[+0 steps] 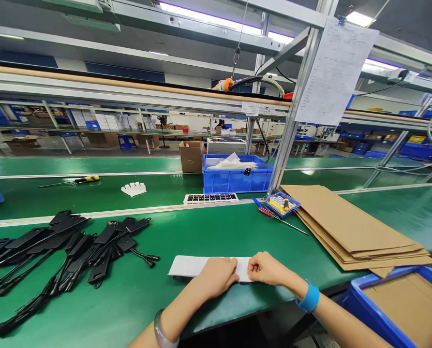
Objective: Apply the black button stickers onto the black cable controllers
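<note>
Grip, right: my right hand (264,268), fingers curled, pinches white strip (189,265).
Left hand (218,277): bent over strip; cannot tell if grasping.
Strip: on green bench (208,232).
Dark piece (182,279): mostly hidden beneath.

White rectangular strip (188,267): on the green flat-topped counter (186,227), near edge; clock centre.
Black bundled cables (105,249): 9 to 10 o'clock, on the counter.
White fabric glove (133,189): between 10 and 11, behind the cables.
Yellow-and-black screwdriver (88,179): 10 o'clock, left of the glove.
Long white panel with black sockets (211,198): 12 o'clock, before the blue rectangular plastic bin (237,183).
Brown cardboard box (192,159): the bin's 9 o'clock side.
Small blue plastic tray (291,210): near 2 o'clock, before the silver metal post (284,145).
Brown flat cardboard sheets (361,222): stacked, between 2 and 3.
Large blue plastic crate (377,314): toward 4, cardboard inside.
</note>
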Demonstrator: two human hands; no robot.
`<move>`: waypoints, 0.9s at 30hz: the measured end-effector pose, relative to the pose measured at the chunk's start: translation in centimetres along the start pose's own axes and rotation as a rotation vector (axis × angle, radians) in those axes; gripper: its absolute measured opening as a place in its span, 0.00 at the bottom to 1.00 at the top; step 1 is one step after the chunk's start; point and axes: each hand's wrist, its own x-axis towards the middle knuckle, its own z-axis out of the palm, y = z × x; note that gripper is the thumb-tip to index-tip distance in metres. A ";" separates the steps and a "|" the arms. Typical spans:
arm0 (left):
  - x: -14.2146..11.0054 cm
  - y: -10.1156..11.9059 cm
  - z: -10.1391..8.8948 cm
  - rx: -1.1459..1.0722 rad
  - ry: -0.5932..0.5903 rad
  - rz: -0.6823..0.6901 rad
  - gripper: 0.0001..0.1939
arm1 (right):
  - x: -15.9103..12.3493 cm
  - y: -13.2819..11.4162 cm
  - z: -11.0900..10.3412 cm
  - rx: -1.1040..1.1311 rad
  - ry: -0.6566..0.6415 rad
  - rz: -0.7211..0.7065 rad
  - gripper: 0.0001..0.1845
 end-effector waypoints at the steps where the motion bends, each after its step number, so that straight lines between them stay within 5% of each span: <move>1: 0.1 0.2 0.0 0.008 0.008 0.004 0.14 | -0.1 0.0 0.1 -0.010 0.037 0.003 0.10; 8: 2.2 0.4 -0.6 0.025 -0.061 0.008 0.15 | -0.2 0.9 -1.4 -0.038 -0.047 -0.016 0.05; 14: 2.2 0.3 -0.2 0.035 -0.039 0.000 0.16 | -0.4 1.8 -1.3 -0.133 0.083 0.018 0.07; 23: 2.7 0.0 -0.7 0.006 -0.094 -0.058 0.16 | -0.9 2.4 -2.4 -0.289 0.096 -0.110 0.06; 27: 3.5 -0.3 -1.4 -0.038 -0.108 0.022 0.14 | -0.1 2.3 -2.7 -0.356 0.053 -0.118 0.07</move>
